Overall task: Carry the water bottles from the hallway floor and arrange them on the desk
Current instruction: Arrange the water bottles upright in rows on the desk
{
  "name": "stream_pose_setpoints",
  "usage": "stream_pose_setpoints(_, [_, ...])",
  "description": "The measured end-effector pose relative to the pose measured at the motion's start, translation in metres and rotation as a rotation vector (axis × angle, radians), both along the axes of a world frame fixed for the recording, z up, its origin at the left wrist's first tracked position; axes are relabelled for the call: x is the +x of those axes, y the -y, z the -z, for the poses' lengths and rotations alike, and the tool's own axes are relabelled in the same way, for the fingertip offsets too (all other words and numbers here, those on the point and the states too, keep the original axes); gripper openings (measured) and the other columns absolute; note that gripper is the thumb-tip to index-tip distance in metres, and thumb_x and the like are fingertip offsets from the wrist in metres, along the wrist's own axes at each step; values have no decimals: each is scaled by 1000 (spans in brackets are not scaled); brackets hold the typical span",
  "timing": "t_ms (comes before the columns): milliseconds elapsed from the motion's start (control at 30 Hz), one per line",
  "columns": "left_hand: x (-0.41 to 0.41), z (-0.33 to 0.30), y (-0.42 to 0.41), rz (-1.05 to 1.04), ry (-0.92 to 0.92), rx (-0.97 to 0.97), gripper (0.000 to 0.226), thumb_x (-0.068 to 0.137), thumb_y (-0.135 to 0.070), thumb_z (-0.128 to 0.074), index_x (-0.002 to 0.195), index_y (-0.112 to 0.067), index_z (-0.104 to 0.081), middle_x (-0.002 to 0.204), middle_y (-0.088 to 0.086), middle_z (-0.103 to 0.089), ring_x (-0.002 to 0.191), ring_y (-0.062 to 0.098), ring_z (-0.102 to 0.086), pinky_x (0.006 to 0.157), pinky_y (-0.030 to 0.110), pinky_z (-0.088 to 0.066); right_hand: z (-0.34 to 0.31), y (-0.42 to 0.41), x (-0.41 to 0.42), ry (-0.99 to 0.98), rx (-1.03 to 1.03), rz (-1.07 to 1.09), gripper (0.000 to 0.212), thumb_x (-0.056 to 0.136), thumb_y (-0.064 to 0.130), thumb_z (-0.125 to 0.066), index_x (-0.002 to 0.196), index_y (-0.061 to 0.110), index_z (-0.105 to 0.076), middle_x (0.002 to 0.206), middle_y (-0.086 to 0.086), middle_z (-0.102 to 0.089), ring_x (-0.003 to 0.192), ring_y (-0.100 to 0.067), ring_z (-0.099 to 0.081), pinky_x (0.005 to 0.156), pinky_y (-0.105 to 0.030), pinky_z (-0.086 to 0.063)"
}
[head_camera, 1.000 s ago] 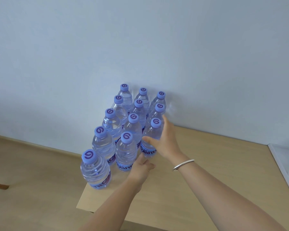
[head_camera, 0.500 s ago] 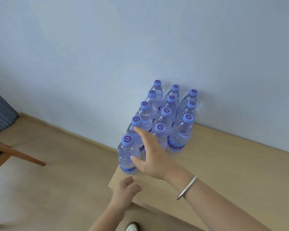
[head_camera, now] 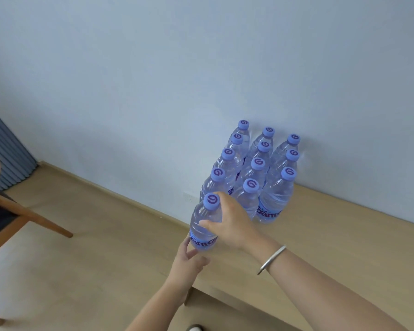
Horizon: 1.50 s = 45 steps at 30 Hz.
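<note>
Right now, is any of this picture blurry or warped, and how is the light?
Head view: soft, even light, no hard glare; the bottles cast only a faint shadow on the wall. Wide-angle distortion tilts the wall and the desk. Caps stay sharp; the chair at the left edge smears. The right hand grips the front bottle.

The bottles (head_camera: 253, 173) are standing packed in 3 rows, touching, tight against the wall (head_camera: 201, 68), leaving no gap for fingers between them. The table (head_camera: 344, 235) is lying bare to their right. A chair leg (head_camera: 34, 216) is slanting across the floor (head_camera: 81, 259) at left.
</note>
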<state>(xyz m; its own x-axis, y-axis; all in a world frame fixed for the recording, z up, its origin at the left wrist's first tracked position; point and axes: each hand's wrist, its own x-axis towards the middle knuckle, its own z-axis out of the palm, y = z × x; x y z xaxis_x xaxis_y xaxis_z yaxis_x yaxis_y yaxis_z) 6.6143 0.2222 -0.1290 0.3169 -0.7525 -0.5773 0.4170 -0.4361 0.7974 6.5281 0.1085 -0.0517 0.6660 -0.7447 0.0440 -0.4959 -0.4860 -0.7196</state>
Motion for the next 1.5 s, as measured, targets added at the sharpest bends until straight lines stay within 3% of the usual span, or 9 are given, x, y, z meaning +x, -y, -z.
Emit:
stream_pose_setpoints(233, [-2,8,-4,-6,-191,16,53,82,18,-49,128,-8,-49,104,11,-64,92,20,-59,78,26,-46,-19,16,-29,83,178,102,45,71,30,-78,105,15,-53,107,-4,-63,102,-23,-59,92,-43,-48])
stream_pose_setpoints(333, [-8,8,-3,74,-209,19,45,84,16,-51,123,-5,-52,101,16,-64,92,22,-61,75,25,-49,-26,21,-43,76,183,107,41,68,34,-80,99,24,-54,104,0,-64,99,-21,-60,90,-42,-50])
stream_pose_setpoints(500, [-18,8,1,177,-200,28,35,82,12,-58,111,-8,-58,88,12,-72,81,18,-67,67,22,-53,-29,24,-66,112,202,134,47,63,38,-79,99,18,-56,105,-5,-65,102,-22,-58,92,-41,-49])
stream_pose_setpoints(767, [-35,3,19,353,-121,1,35,79,10,-60,109,-7,-62,87,8,-68,75,12,-62,71,19,-52,-24,35,-98,152,245,226,42,69,22,-81,102,17,-57,103,1,-64,98,-13,-58,92,-37,-48])
stream_pose_setpoints(867, [-47,-3,31,467,4,-52,37,70,2,-60,106,-1,-65,78,3,-62,66,8,-50,70,15,-45,-22,38,-109,161,234,244,40,68,22,-81,99,18,-57,104,-6,-65,100,-23,-59,93,-46,-48])
stream_pose_setpoints(1033, [-67,-5,48,500,85,-72,51,59,-11,-56,109,-6,-64,93,4,-65,84,14,-53,88,27,-43,-15,38,-122,182,197,287,39,63,28,-78,96,26,-57,100,-1,-66,101,-24,-61,92,-48,-48])
stream_pose_setpoints(1200, [-81,0,61,508,140,-50,49,65,-10,-64,114,-7,-59,113,12,-63,93,15,-54,91,28,-40,-6,44,-129,162,180,311,44,68,22,-79,106,25,-56,105,7,-66,103,-12,-61,95,-38,-48])
stream_pose_setpoints(1333, [-90,7,71,497,107,-60,41,81,3,-60,118,-12,-52,123,-1,-52,113,11,-49,92,25,-34,-2,46,-130,129,145,287,43,70,18,-78,104,30,-55,104,11,-65,103,-5,-59,96,-25,-44])
stream_pose_setpoints(1500, [-94,10,72,449,99,-58,60,81,7,-58,133,-11,-36,127,-2,-39,128,16,-41,93,28,-35,-1,52,-128,118,119,293,40,71,19,-77,94,38,-51,95,18,-63,94,-1,-58,87,-10,-40])
